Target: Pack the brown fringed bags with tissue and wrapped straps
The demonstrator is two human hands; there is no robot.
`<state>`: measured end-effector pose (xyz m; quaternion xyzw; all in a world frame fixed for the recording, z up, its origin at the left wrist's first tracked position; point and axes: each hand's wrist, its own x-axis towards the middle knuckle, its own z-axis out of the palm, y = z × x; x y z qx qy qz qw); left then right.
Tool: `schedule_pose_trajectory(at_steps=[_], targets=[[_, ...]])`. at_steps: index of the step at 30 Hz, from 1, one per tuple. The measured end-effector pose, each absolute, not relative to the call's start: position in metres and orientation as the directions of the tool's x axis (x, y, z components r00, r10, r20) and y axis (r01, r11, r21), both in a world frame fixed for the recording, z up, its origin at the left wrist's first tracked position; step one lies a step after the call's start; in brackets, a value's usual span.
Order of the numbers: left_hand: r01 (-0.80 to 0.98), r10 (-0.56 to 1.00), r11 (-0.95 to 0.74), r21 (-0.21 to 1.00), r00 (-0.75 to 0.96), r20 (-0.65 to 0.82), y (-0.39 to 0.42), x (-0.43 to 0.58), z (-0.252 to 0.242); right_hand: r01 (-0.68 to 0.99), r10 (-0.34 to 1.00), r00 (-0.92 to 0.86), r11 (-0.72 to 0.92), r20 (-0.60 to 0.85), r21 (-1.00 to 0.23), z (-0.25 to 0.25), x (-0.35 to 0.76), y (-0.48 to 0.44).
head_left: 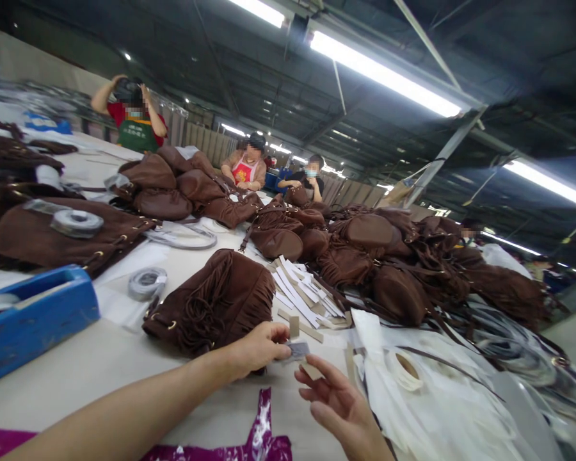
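My left hand [265, 346] reaches in from the lower left, with thumb and fingertips closed on the edge of a small grey strip [297, 351]. Close to those fingertips is a small tan card piece [294, 326]. My right hand [338, 403] is just to the right, palm partly turned up, its fingers apart. A second tan piece [311, 370] shows by the right fingertips; whether it touches them I cannot tell. Directly behind my left hand lies a brown fringed bag [211, 298] with gold eyelets, beside a coiled grey strap [146, 283].
White and tan strips [297, 291] lie in a loose heap beyond my hands. Brown bags [365, 237] are piled across the table. At left stands a blue tape dispenser [38, 320]; at right, a tape roll [406, 370] rests on white sheets. Several people [244, 166] are behind the pile.
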<state>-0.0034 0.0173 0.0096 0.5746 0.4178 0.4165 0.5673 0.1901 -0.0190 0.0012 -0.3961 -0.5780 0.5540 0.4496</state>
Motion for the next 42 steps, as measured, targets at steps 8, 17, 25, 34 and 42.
schedule_pose_trajectory(at_steps=[8,17,25,34,42], targets=[[0.183,0.941,-0.109,0.977,0.336,0.042,0.012,-0.001,0.011,0.409,0.862,-0.256,0.506,0.437,-0.759,0.012,0.182,0.011],[0.517,0.945,-0.247,0.820,0.316,0.086,0.004,-0.005,0.018,0.172,0.964,-0.196,0.215,0.180,-0.961,-0.017,0.177,0.019],[0.632,0.952,-0.303,0.713,0.235,0.197,-0.005,0.010,0.017,-0.013,0.992,-0.110,0.067,0.068,-0.998,-0.017,0.171,0.018],[0.675,0.964,-0.240,0.697,0.252,0.088,0.006,0.007,0.018,0.312,0.939,-0.189,0.335,0.288,-0.889,-0.013,0.175,0.018],[0.623,0.936,-0.324,0.712,0.321,0.145,0.013,0.003,0.004,0.345,0.912,-0.207,0.407,0.354,-0.846,-0.012,0.174,0.019]])
